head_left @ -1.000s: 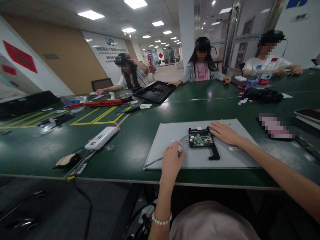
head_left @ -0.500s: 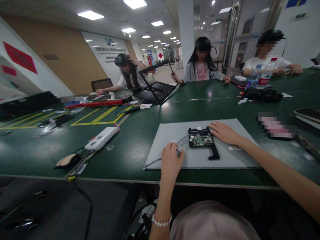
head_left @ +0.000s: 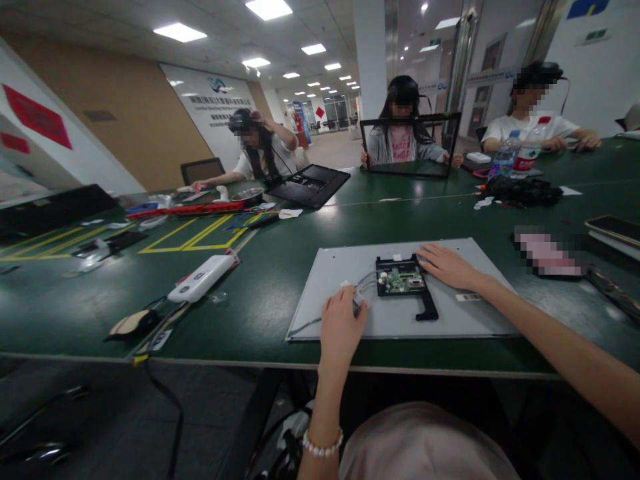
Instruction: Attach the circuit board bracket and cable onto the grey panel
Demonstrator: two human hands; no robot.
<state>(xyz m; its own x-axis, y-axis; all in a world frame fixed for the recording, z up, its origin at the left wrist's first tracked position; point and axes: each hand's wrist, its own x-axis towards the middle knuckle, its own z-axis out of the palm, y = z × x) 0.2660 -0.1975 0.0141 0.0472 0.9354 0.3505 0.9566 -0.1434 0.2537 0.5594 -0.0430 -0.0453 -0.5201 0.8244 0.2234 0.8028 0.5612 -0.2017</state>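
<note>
A light grey flat panel [head_left: 330,267] lies on the green table in front of me. On it is a black bracket [head_left: 427,308] holding a green circuit board [head_left: 400,281]. Grey cables [head_left: 367,280] run from the board's left side toward my left hand [head_left: 343,321], whose fingers are curled down on the cable. A small whitish-grey piece shows by the fingertips, partly hidden. My right hand [head_left: 445,265] lies flat with fingers stretched out, fingertips touching the bracket's upper right edge. A white label [head_left: 469,297] is on the panel below that wrist.
To the left lie a white power strip [head_left: 201,277] and a computer mouse [head_left: 133,324]. At right are a pink phone [head_left: 547,253], bottles [head_left: 526,155] and a black bundle [head_left: 533,192]. Across the table, a person holds a black frame [head_left: 410,173] near a black panel [head_left: 313,185].
Both my hands have stayed almost where they were. Across the table, the black frame has moved right, off the black panel, and now stands upright in the person's two hands.
</note>
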